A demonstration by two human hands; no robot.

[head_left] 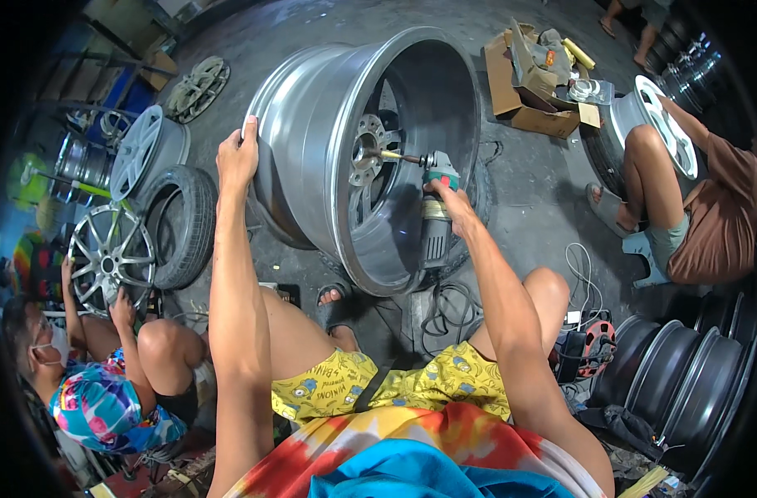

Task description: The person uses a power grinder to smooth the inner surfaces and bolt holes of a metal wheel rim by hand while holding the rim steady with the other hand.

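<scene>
A large bare metal wheel rim (312, 124) stands on edge on the concrete floor in front of me, its open barrel facing right. My left hand (237, 153) rests on its outer left edge, fingers over the lip. My right hand (449, 203) grips a green and black power grinder (435, 220) held inside the barrel. The grinder's shaft (399, 156) reaches the rim's hub (366, 149). My bare knees and sandalled feet sit just below the rim.
A seated person (105, 365) at the left holds a spoked alloy rim (109, 253) beside a tyre (183, 224). Another person (686, 207) at the right works on a white rim (665, 133). Cardboard boxes (536, 83) lie behind; dark rims (686, 373) and cables (582, 332) are at the right.
</scene>
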